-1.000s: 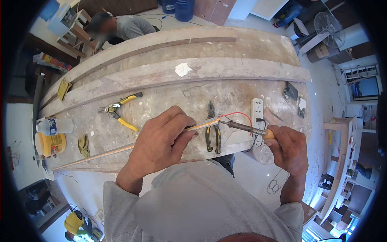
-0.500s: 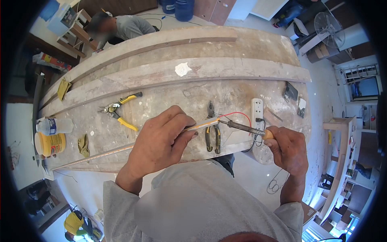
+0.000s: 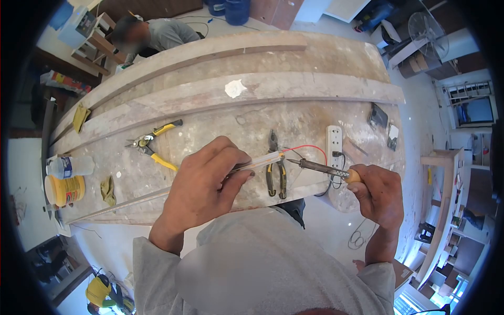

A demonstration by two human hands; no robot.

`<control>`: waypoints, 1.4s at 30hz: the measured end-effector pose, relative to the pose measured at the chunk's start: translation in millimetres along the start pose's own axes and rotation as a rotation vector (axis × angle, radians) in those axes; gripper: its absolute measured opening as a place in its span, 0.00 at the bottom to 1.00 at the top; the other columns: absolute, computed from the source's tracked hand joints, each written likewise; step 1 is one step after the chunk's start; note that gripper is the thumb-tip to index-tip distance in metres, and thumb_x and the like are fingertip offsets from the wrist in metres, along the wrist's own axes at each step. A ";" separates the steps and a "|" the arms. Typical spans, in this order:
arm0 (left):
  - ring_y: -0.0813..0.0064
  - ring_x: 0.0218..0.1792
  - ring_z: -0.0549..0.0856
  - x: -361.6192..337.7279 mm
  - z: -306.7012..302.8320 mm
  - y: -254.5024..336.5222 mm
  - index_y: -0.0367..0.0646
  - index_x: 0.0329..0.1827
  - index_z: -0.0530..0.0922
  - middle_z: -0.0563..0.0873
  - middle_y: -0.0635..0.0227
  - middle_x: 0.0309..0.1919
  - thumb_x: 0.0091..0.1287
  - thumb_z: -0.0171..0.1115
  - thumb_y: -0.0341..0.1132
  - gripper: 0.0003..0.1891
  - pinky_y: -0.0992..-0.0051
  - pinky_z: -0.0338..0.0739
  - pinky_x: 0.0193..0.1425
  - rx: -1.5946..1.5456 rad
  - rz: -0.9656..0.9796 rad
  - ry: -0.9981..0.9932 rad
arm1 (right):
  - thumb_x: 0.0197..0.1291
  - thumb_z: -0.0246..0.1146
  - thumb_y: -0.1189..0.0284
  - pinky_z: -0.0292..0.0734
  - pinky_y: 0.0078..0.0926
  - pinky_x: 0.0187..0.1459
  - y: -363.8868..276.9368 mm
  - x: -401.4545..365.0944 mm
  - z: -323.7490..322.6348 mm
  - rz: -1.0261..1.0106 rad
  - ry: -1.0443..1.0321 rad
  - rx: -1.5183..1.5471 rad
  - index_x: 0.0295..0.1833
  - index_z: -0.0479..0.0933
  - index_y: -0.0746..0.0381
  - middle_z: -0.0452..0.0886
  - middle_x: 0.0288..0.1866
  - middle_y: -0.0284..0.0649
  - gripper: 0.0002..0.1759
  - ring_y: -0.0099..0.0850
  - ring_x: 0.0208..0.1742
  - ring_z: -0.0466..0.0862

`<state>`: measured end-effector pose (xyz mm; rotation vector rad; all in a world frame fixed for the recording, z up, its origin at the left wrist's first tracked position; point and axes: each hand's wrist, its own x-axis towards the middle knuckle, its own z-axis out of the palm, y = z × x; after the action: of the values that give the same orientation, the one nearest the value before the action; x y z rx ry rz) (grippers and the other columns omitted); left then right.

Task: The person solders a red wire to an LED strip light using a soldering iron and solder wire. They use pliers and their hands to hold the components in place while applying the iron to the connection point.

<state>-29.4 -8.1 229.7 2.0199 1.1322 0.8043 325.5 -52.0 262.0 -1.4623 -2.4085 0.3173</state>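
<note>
My left hand point(image 3: 202, 186) pinches a long, thin LED light strip point(image 3: 265, 158) in a pale channel, which runs down to the lower left across the bench. A red wire point(image 3: 310, 147) curves from near the strip's right end toward the power strip. In my right hand point(image 3: 380, 194) is a soldering iron point(image 3: 320, 168), gripped by its wooden handle. Its tip points left, a small gap from the strip's end. Black-and-yellow pliers point(image 3: 282, 178) lie behind and below that end, partly covered by the strip. Yellow-handled snips point(image 3: 152, 143) rest open to the left.
The worn workbench point(image 3: 210, 118) carries two long boards point(image 3: 252, 89) along its far side. A white power strip point(image 3: 334, 142) stands at right. A plastic bottle point(image 3: 68, 167) and a yellow tub point(image 3: 68, 190) sit at far left. One person point(image 3: 163, 34) crouches beyond the bench.
The soldering iron's tip has drawn slightly right, away from the strip's end. The strip's orange look has turned paler. My left hand has barely shifted.
</note>
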 end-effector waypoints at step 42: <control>0.49 0.42 0.89 4.5 150.1 -156.0 0.42 0.49 0.89 0.87 0.57 0.44 0.71 0.72 0.31 0.07 0.53 0.84 0.47 0.155 -0.225 -0.089 | 0.74 0.71 0.67 0.84 0.46 0.42 24.8 -62.1 150.4 0.711 -0.199 0.567 0.55 0.87 0.65 0.89 0.38 0.53 0.13 0.55 0.39 0.90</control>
<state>16.0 18.7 19.6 1.9855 1.3760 0.5225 317.4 -100.5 104.9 -1.9774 -1.6018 1.2289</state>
